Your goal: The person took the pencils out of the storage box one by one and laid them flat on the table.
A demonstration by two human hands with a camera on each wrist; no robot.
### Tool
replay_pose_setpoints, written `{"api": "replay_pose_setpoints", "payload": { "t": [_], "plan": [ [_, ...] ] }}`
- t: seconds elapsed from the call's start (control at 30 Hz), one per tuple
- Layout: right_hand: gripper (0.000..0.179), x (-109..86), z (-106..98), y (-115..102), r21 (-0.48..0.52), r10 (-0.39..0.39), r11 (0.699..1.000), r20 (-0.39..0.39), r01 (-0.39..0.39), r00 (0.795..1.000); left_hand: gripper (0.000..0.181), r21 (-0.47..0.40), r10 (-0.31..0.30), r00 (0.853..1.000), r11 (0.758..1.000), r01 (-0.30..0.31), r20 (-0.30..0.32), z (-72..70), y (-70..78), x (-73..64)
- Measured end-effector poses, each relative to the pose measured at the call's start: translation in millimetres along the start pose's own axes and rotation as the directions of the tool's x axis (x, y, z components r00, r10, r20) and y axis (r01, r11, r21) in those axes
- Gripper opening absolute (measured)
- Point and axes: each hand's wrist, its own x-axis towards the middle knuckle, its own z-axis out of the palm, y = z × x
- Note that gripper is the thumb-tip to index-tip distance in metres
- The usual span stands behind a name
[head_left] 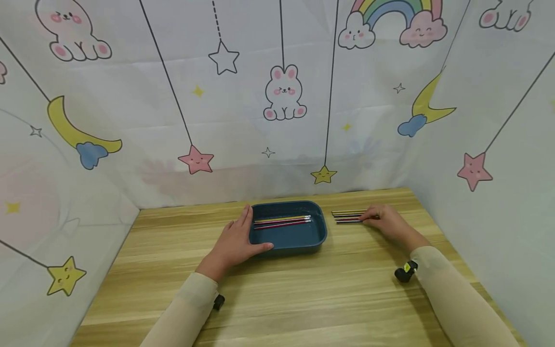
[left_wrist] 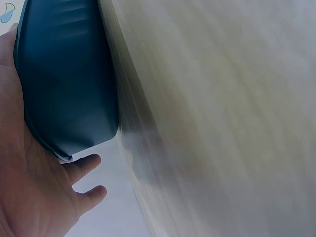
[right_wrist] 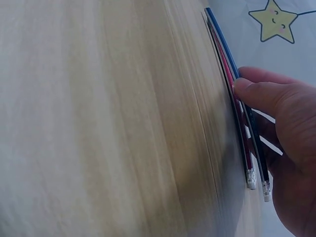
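A dark blue tray (head_left: pixel 288 246) stands on the table with several pencils (head_left: pixel 282 222) inside, yellow and red among them, their white eraser ends to the right. Against the tray's left end rests my left hand (head_left: pixel 237 243), fingers straight along the rim and thumb stretched over the front left corner; the left wrist view shows its palm beside the tray wall (left_wrist: pixel 69 74). To the right of the tray, my right hand (head_left: pixel 387 222) pinches a blue pencil (right_wrist: pixel 220 37) between thumb and fingers. Dark and red pencils (right_wrist: pixel 243 140) lie close beside it, partly hidden by the hand.
More pencils (head_left: pixel 347 212), one of them yellowish, lie in a row just behind the right fingers. The wood-grain table (head_left: pixel 312 299) meets a white printed cloth backdrop (head_left: pixel 243 183) behind the tray and at both sides. Small black cameras (head_left: pixel 405 272) sit at the wrists.
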Motion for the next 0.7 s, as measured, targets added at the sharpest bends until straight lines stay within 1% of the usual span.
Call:
{"api": "replay_pose_setpoints", "payload": {
  "t": [0.23, 0.43, 0.63, 0.7],
  "plan": [
    [0.016, 1.3, 1.0, 2.4, 0.002, 0.005, 1.0, 0.013, -0.005, 1.0, 0.136, 0.005, 0.002, 1.0, 1.0, -0.002, -0.003, 1.0, -0.7, 0.6],
    [0.018, 1.7, 3.7, 5.7, -0.023, -0.027, 0.999, -0.005, 0.027, 1.0, 0.136, -0.003, -0.004, 1.0, 1.0, 0.004, 0.005, 0.4, 0.2, -0.3],
    [0.018, 1.5, 3.4, 1.8, -0.049, -0.051, 0.998, -0.014, 0.05, 0.999, 0.135, 0.0, -0.007, 1.0, 1.0, 0.007, 0.004, 0.6, 0.2, 0.1],
    [0.017, 1.9, 3.2, 1.3, -0.05, -0.048, 0.998, -0.011, 0.048, 0.999, 0.135, 0.0, -0.004, 1.0, 1.0, 0.004, 0.002, 0.3, 0.1, 0.2]
  ]
}}
